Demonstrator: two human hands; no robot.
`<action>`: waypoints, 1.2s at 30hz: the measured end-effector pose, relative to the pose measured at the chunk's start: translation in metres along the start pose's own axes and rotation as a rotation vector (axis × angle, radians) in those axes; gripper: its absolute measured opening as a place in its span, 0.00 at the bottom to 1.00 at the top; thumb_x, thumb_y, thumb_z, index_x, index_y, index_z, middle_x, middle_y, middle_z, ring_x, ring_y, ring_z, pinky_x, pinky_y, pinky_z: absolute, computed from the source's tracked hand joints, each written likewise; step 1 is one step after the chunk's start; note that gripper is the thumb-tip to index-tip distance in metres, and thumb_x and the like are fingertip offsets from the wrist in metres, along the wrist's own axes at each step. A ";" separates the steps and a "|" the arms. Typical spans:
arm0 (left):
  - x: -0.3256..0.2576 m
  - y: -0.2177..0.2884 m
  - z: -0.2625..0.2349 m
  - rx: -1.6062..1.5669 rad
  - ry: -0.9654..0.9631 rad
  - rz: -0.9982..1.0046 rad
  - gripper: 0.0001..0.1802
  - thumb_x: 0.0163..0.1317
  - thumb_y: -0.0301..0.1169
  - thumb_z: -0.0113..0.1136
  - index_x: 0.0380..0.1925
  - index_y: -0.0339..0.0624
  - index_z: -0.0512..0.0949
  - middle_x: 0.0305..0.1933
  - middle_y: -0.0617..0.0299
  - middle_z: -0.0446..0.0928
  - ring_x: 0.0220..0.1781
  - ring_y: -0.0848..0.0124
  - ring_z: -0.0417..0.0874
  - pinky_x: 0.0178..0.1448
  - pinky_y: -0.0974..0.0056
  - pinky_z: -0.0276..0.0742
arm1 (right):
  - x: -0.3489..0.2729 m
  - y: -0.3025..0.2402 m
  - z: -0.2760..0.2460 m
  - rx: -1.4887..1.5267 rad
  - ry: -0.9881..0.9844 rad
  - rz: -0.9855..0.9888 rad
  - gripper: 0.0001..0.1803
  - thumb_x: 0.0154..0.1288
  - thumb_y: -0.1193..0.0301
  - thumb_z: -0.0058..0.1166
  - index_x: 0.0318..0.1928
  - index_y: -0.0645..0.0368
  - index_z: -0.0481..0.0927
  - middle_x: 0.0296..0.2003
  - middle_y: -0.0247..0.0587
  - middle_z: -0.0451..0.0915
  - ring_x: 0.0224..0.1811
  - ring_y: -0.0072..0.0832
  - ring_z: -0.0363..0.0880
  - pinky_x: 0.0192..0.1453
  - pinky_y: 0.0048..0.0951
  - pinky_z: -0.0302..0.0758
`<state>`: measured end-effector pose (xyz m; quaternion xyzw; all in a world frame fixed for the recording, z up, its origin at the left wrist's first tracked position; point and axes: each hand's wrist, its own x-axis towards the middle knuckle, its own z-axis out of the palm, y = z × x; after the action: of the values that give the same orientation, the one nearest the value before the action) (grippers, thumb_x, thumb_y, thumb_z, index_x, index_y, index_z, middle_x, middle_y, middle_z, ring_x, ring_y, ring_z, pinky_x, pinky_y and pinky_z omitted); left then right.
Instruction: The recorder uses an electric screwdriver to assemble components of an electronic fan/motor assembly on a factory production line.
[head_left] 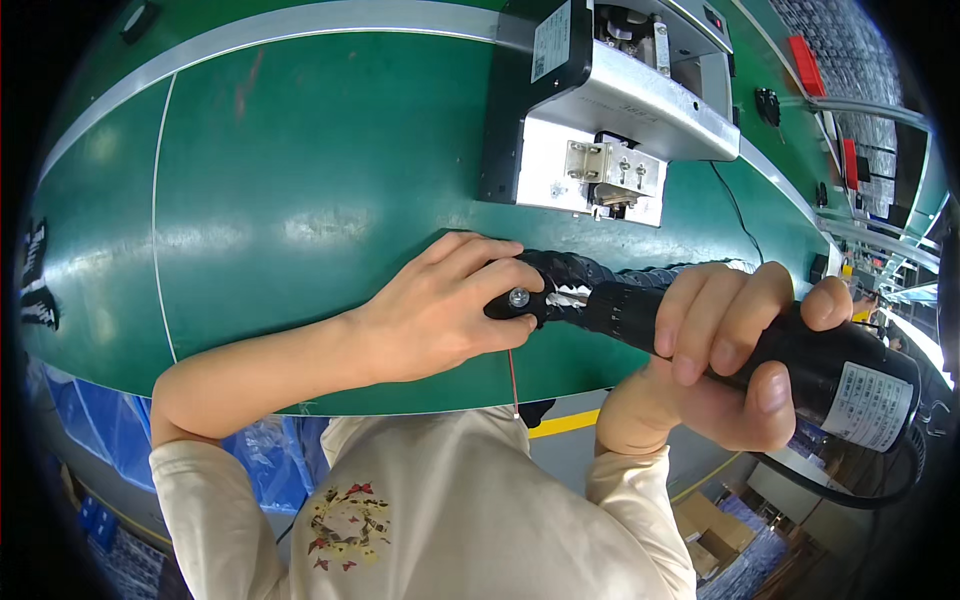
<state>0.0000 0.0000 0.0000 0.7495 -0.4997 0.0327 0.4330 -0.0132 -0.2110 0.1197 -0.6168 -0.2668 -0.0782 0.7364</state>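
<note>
My left hand (440, 300) reaches across the green bench, its fingers closed around a small black part (496, 308) that carries a round shiny piece. Much of that part is hidden under the fingers. A thin red wire (513, 375) hangs below it toward the bench edge. In my right hand (722, 322) is a black electric screwdriver (815, 350), gripped around its body and tilted with its nose toward the black part. Whether the tip touches the part I cannot make out. Directly behind lies a row of similar black pieces (572, 268).
A metal and black machine (625, 110) with a bracket on its front stands at the far side of the bench. Its dark cord (738, 210) trails to the right. Red bins (806, 66) stand at far right. Black pieces (38, 290) lie at the left rim.
</note>
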 end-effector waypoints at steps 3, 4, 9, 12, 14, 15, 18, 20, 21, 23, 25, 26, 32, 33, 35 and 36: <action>-0.001 -0.001 0.000 -0.008 0.008 -0.001 0.10 0.49 0.29 0.68 0.35 0.50 0.85 0.50 0.59 0.77 0.59 0.54 0.77 0.57 0.52 0.73 | -0.001 0.006 0.004 0.001 0.039 -0.037 0.27 0.61 0.68 0.51 0.61 0.58 0.64 0.25 0.36 0.68 0.18 0.25 0.68 0.27 0.31 0.71; -0.002 -0.002 -0.001 -0.019 0.007 -0.001 0.11 0.49 0.29 0.68 0.35 0.50 0.85 0.50 0.59 0.77 0.59 0.54 0.77 0.56 0.53 0.73 | -0.001 0.008 0.006 0.001 0.046 -0.044 0.27 0.61 0.68 0.51 0.61 0.58 0.64 0.25 0.36 0.68 0.18 0.25 0.68 0.27 0.31 0.71; 0.000 -0.002 -0.002 -0.025 -0.010 -0.001 0.11 0.48 0.30 0.68 0.35 0.51 0.85 0.51 0.60 0.77 0.58 0.56 0.76 0.55 0.54 0.72 | -0.002 0.004 0.007 -0.009 0.052 -0.032 0.26 0.62 0.69 0.51 0.60 0.58 0.64 0.25 0.37 0.68 0.18 0.25 0.68 0.27 0.32 0.70; 0.001 -0.002 -0.003 -0.026 -0.023 -0.005 0.12 0.48 0.30 0.68 0.35 0.52 0.86 0.51 0.61 0.77 0.58 0.56 0.76 0.56 0.54 0.71 | -0.003 0.004 0.006 -0.012 0.060 -0.042 0.26 0.62 0.69 0.52 0.60 0.59 0.64 0.26 0.38 0.68 0.18 0.26 0.69 0.26 0.32 0.70; 0.002 -0.001 -0.004 -0.040 -0.022 -0.010 0.12 0.48 0.31 0.68 0.35 0.51 0.87 0.52 0.61 0.77 0.58 0.56 0.76 0.56 0.54 0.71 | -0.003 0.004 0.006 -0.016 0.049 -0.050 0.26 0.62 0.69 0.52 0.60 0.59 0.64 0.26 0.38 0.69 0.18 0.26 0.69 0.26 0.32 0.70; 0.002 -0.001 -0.003 -0.040 -0.025 -0.008 0.12 0.48 0.31 0.68 0.35 0.51 0.87 0.51 0.61 0.77 0.58 0.56 0.76 0.57 0.54 0.71 | -0.003 0.005 0.006 -0.017 0.047 -0.051 0.26 0.62 0.69 0.52 0.60 0.60 0.64 0.26 0.38 0.69 0.18 0.26 0.69 0.26 0.33 0.70; 0.003 -0.002 -0.003 -0.041 -0.030 -0.006 0.12 0.48 0.31 0.68 0.36 0.51 0.87 0.51 0.61 0.77 0.58 0.57 0.76 0.57 0.54 0.71 | -0.006 0.009 0.009 -0.013 0.068 -0.053 0.26 0.63 0.70 0.52 0.61 0.60 0.64 0.26 0.39 0.70 0.18 0.27 0.69 0.26 0.33 0.70; 0.003 -0.002 -0.005 -0.045 -0.033 -0.009 0.13 0.48 0.32 0.68 0.36 0.51 0.88 0.52 0.61 0.78 0.58 0.57 0.76 0.58 0.54 0.70 | -0.007 0.011 0.011 -0.023 0.076 -0.055 0.26 0.62 0.71 0.52 0.61 0.60 0.64 0.26 0.39 0.70 0.17 0.27 0.69 0.25 0.34 0.71; 0.003 -0.002 -0.005 -0.044 -0.033 -0.008 0.13 0.47 0.32 0.68 0.36 0.51 0.88 0.51 0.61 0.78 0.58 0.57 0.76 0.58 0.54 0.70 | -0.007 0.011 0.011 -0.030 0.077 -0.054 0.26 0.62 0.71 0.52 0.60 0.60 0.64 0.26 0.39 0.70 0.17 0.27 0.69 0.25 0.34 0.71; 0.003 -0.002 -0.004 -0.042 -0.032 -0.005 0.14 0.47 0.32 0.68 0.36 0.51 0.88 0.51 0.62 0.78 0.58 0.57 0.76 0.58 0.54 0.70 | -0.009 0.011 0.010 -0.049 0.068 -0.053 0.25 0.61 0.72 0.53 0.59 0.59 0.64 0.25 0.39 0.70 0.16 0.27 0.69 0.24 0.34 0.71; 0.002 0.000 -0.002 -0.030 -0.017 -0.005 0.14 0.46 0.32 0.68 0.37 0.51 0.88 0.51 0.62 0.78 0.58 0.57 0.76 0.58 0.54 0.71 | -0.010 0.013 0.015 -0.070 0.072 -0.065 0.24 0.60 0.73 0.54 0.57 0.58 0.64 0.24 0.39 0.69 0.16 0.27 0.69 0.24 0.33 0.71; 0.001 0.000 -0.001 -0.025 -0.010 -0.005 0.14 0.46 0.32 0.68 0.37 0.51 0.88 0.51 0.62 0.78 0.59 0.57 0.76 0.58 0.54 0.71 | -0.010 0.014 0.018 -0.088 0.082 -0.067 0.24 0.60 0.73 0.55 0.55 0.58 0.64 0.23 0.39 0.69 0.16 0.27 0.69 0.23 0.33 0.71; -0.001 0.001 0.002 -0.029 0.019 -0.011 0.13 0.47 0.31 0.68 0.37 0.51 0.88 0.51 0.61 0.79 0.59 0.57 0.76 0.58 0.53 0.71 | -0.010 0.014 0.034 -0.169 0.187 -0.011 0.21 0.59 0.73 0.58 0.50 0.57 0.64 0.22 0.38 0.69 0.15 0.26 0.69 0.23 0.32 0.71; -0.002 0.001 0.002 -0.020 0.021 -0.009 0.13 0.48 0.32 0.68 0.36 0.51 0.88 0.50 0.61 0.79 0.59 0.57 0.76 0.58 0.53 0.71 | -0.010 0.014 0.034 -0.172 0.189 -0.002 0.21 0.59 0.73 0.58 0.50 0.57 0.64 0.22 0.38 0.69 0.15 0.26 0.69 0.23 0.32 0.71; -0.003 0.002 0.003 -0.002 0.024 -0.007 0.12 0.49 0.32 0.68 0.36 0.51 0.88 0.50 0.61 0.79 0.58 0.57 0.77 0.58 0.53 0.71 | -0.011 0.015 0.034 -0.171 0.182 0.007 0.21 0.60 0.73 0.58 0.50 0.57 0.64 0.22 0.37 0.69 0.15 0.26 0.69 0.23 0.32 0.71; -0.002 0.002 0.003 0.001 0.031 -0.005 0.11 0.49 0.32 0.68 0.36 0.51 0.88 0.50 0.61 0.78 0.58 0.57 0.77 0.58 0.53 0.71 | -0.011 0.015 0.033 -0.168 0.169 0.002 0.21 0.60 0.73 0.58 0.50 0.57 0.64 0.22 0.37 0.70 0.16 0.26 0.69 0.23 0.32 0.71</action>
<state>-0.0035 -0.0005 -0.0015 0.7503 -0.4911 0.0438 0.4404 -0.0260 -0.1783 0.1046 -0.6677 -0.1957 -0.1511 0.7022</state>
